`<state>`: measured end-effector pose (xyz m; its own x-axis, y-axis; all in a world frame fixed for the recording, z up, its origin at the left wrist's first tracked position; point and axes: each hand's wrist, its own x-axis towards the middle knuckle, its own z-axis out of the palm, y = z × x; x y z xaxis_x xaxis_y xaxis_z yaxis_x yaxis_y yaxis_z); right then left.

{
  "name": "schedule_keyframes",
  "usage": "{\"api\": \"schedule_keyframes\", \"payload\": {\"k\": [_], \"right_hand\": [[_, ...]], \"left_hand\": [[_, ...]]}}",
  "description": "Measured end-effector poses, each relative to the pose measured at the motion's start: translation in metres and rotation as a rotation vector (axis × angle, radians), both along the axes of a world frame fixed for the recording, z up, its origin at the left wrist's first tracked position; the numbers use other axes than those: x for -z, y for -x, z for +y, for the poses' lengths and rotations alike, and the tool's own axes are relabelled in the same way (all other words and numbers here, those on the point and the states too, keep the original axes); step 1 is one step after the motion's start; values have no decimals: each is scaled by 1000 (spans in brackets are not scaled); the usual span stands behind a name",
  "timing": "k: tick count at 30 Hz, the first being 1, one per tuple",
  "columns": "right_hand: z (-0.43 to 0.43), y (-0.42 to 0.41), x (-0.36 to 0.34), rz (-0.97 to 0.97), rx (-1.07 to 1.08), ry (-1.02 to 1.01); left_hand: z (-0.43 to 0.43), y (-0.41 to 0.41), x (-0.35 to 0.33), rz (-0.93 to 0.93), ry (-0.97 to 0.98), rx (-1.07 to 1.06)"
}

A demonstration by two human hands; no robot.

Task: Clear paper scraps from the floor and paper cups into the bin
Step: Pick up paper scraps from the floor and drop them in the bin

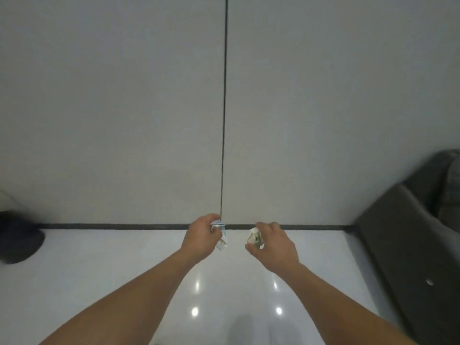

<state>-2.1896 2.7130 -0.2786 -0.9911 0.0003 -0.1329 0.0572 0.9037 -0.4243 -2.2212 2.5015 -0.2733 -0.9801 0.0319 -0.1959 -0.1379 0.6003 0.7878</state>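
Where the pale grey panelled wall (112, 108), split by a thin black vertical seam (224, 120), meets the glossy white floor (99, 257), a dark baseboard strip (124, 226) runs across. Dark grey upholstered furniture (410, 245) at right edge; blurred dark rounded object (17, 240) on floor, far left. Both bare arms reach forward. Left hand (202, 236): grip closed round a crumpled white paper scrap with blue print (222, 242). Right hand (273, 245): grip pinching a crumpled white-and-greenish paper scrap (254, 239). Both scraps held above the floor, near each other, apart.
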Motion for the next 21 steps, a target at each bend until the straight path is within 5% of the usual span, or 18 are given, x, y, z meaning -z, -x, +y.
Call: {"api": "schedule_keyframes", "payload": {"k": [21], "right_hand": [[-537, 15, -25, 46, -758, 4]], "left_hand": [[-503, -137, -10, 37, 39, -774]]}}
